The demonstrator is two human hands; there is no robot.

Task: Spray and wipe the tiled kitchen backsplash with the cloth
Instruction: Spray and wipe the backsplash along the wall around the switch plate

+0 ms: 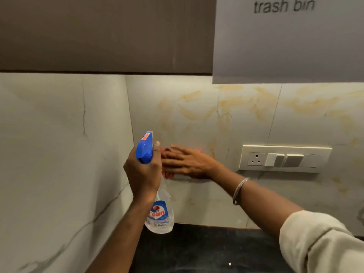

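While the left hand [143,174] grips the spray bottle [160,213], the flat right hand [187,162] presses the mostly hidden cloth [169,175].

Top left on my feed: a dark brown upper cabinet [98,32], its bottom edge in shadow. Just beside it on the right is a pale grey panel [285,52] that hangs lower than the cabinet, and black lettering [283,5] on it reads "trash bin". Lower right I see a cream switch plate [283,149], long and horizontal, with a three-pin socket [256,159] at its left end, then rocker switches [291,160], then a blank section [313,160]. Exact switch count — can't tell. Along the bottom runs a black surface [206,249] — dark, faintly mottled, with one tiny white speck [229,264] near the lower edge.
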